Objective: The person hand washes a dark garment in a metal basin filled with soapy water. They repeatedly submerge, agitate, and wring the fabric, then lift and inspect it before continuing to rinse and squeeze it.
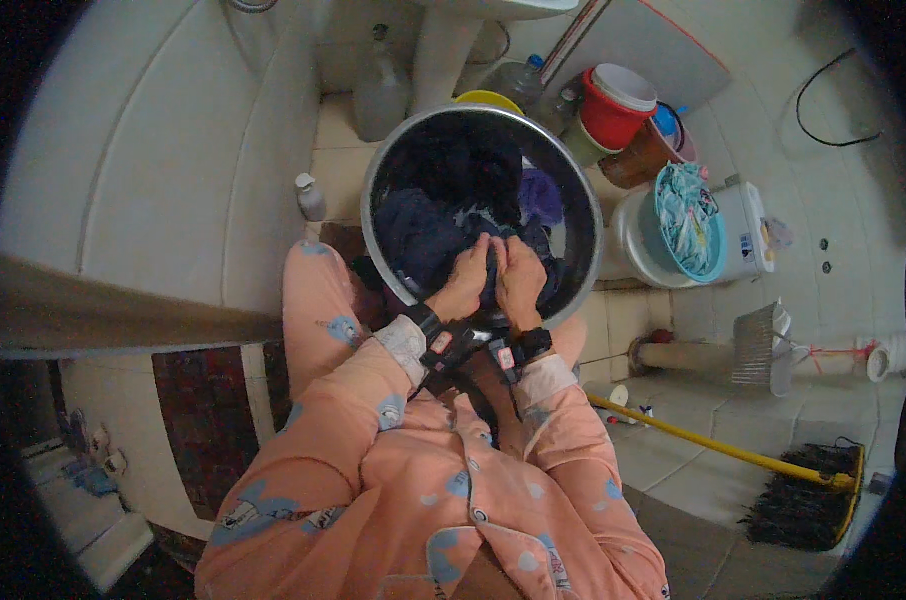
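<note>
A large round metal basin (pixel 370 225) stands in front of me with dark wet-looking clothes (pixel 423 225) in it. My left hand (pixel 464 281) and my right hand (pixel 519 277) are side by side over the near part of the basin, fingertips close together. Both hands are closed on a dark blue cloth; the fingertips are partly hidden by the hands and the fabric. A purple cloth (pixel 540 196) lies at the basin's right side, beside the dark pile.
Right of the basin, a turquoise basin (pixel 715 259) of cloths rests on a toilet (pixel 625 232). Beyond are a red bucket (pixel 610 120), large bottles and a sink pedestal (pixel 441 60). A pump bottle (pixel 310 199) stands left. A yellow-handled broom (pixel 715 442) lies at right.
</note>
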The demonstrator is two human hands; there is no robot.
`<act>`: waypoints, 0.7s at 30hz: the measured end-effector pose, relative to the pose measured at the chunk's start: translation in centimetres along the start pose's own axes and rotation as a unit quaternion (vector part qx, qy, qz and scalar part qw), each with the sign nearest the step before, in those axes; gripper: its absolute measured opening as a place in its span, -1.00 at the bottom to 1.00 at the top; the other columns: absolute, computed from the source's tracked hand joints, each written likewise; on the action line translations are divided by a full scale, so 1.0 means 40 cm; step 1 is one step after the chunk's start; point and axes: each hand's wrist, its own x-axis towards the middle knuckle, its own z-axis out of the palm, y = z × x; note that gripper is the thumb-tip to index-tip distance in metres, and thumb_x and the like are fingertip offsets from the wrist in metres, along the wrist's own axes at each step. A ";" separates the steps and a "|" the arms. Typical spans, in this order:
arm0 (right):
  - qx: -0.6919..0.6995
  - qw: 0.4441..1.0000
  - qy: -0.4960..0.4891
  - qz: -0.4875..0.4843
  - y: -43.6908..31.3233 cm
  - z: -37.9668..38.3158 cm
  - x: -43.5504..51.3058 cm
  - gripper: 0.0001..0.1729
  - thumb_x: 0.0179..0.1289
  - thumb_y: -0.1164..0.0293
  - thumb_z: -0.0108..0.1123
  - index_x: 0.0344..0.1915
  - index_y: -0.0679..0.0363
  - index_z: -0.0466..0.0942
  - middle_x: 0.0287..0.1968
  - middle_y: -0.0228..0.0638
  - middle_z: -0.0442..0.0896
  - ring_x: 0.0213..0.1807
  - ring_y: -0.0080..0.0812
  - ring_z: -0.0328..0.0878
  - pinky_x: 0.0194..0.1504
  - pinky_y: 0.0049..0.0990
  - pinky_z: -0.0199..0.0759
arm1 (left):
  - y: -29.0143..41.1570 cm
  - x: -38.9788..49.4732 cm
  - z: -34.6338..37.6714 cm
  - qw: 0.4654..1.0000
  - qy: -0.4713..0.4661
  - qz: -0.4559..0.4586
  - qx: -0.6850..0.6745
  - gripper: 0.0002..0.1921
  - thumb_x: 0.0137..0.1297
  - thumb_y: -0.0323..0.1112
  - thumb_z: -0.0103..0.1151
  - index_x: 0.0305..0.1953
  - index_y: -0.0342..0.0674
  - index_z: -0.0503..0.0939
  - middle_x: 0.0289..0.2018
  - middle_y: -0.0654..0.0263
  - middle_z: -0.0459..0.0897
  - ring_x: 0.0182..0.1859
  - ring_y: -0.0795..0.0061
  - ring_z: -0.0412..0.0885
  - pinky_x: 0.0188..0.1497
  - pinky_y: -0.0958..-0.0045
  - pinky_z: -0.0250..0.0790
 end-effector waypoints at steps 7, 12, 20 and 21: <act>-0.023 0.999 -0.004 0.024 -0.028 0.024 -0.008 -0.56 0.39 0.06 0.03 -0.46 0.19 0.49 -0.49 0.04 0.58 -0.41 0.15 0.54 -0.43 -0.02 0.37 | -0.022 0.052 -0.043 0.996 -0.018 -0.061 -0.067 -0.49 0.45 0.08 -0.12 0.11 -0.25 0.48 -0.02 0.20 0.58 0.04 0.35 0.47 0.06 0.33 0.33; 0.076 0.980 -0.181 0.003 -0.020 0.046 -0.020 -0.54 0.39 0.01 0.02 -0.34 0.22 0.46 -0.48 0.11 0.58 -0.39 0.20 0.54 -0.40 0.01 0.35 | -0.022 0.052 -0.072 0.988 -0.074 -0.048 -0.126 -0.49 0.45 0.12 -0.14 0.16 -0.14 0.46 0.09 0.22 0.53 0.08 0.37 0.47 0.07 0.26 0.33; 0.088 0.991 -0.097 0.029 -0.024 0.067 -0.050 -0.55 0.40 0.07 0.02 -0.42 0.22 0.52 -0.47 0.12 0.59 -0.40 0.18 0.56 -0.40 -0.03 0.41 | -0.088 0.079 -0.097 0.987 -0.087 -0.051 -0.129 -0.52 0.36 0.23 -0.07 -0.25 -0.08 0.58 -0.28 0.34 0.63 -0.20 0.39 0.54 -0.10 0.21 0.37; 0.132 0.981 -0.140 0.016 -0.029 0.064 -0.049 -0.55 0.40 0.08 0.03 -0.41 0.24 0.54 -0.46 0.12 0.59 -0.39 0.18 0.56 -0.39 -0.06 0.43 | -0.094 0.088 -0.104 0.963 -0.140 -0.070 -0.219 -0.51 0.35 0.24 -0.06 -0.21 -0.09 0.59 -0.22 0.32 0.64 -0.16 0.39 0.56 -0.07 0.19 0.37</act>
